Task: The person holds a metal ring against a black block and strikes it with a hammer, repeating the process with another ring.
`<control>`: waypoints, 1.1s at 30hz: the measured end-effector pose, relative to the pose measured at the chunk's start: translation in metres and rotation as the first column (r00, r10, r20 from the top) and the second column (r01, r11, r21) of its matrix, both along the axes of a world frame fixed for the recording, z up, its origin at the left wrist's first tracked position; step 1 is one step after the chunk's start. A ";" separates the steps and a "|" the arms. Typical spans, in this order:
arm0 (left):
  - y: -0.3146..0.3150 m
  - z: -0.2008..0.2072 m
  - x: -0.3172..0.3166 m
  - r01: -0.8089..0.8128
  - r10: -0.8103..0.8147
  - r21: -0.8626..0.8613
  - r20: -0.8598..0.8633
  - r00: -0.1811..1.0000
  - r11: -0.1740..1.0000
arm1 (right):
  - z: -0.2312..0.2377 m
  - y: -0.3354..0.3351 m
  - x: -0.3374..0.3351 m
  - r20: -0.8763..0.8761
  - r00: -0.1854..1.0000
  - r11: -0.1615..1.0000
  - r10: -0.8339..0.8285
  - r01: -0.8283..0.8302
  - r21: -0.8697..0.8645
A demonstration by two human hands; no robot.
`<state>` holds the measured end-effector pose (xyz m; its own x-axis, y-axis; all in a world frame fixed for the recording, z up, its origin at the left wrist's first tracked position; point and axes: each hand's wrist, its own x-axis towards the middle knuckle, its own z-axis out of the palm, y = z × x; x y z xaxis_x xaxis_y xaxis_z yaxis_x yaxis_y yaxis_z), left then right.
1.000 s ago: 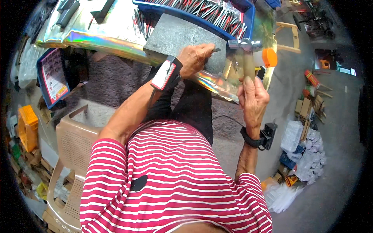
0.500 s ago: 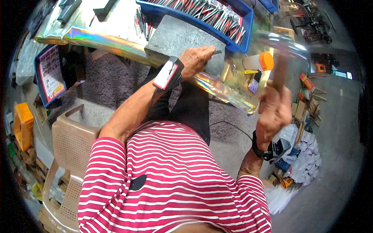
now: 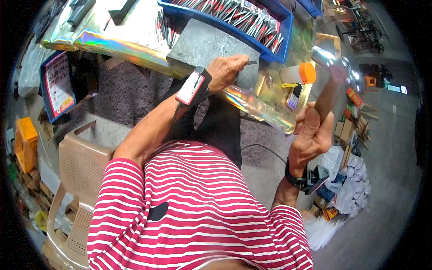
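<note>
Pinching a thin dark piece (image 3: 252,62) over the grey block (image 3: 200,42), the left hand (image 3: 225,71) is closed near the block's right end, while the right hand (image 3: 313,132) grasps the handle of a hammer (image 3: 327,98) beyond the right edge of the desk (image 3: 117,38), the hammer's head blurred. Along the block's far side sits a blue tray (image 3: 279,57) heaped with black, red and silvery pieces (image 3: 234,18), and more lie left of the block. A bottle with an orange cap (image 3: 293,74) and a phone-like device (image 3: 294,97) are between the block and the hammer
</note>
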<state>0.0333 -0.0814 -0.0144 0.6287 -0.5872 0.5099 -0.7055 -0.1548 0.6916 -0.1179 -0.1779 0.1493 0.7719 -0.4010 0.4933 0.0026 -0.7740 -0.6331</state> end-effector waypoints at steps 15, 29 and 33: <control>0.001 0.012 -0.006 0.001 0.000 0.052 -0.007 1.000 0.999 | -0.097 -0.021 0.018 -0.319 0.938 0.752 0.139 0.110 0.650; 0.017 0.035 0.097 -0.388 0.390 0.045 -0.172 0.905 0.920 | -0.148 -0.010 0.029 -0.258 0.933 0.313 0.252 0.174 0.934; 0.025 0.026 0.147 -0.498 0.494 0.109 0.060 0.867 0.861 | -0.149 -0.010 0.029 -0.254 0.913 0.360 0.319 0.131 0.924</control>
<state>0.1799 -0.0565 0.0116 0.8385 -0.2579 0.4800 -0.5335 -0.5676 0.6271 -0.0892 -0.1882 0.0003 0.8426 -0.3305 -0.4252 -0.3440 0.2772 -0.8971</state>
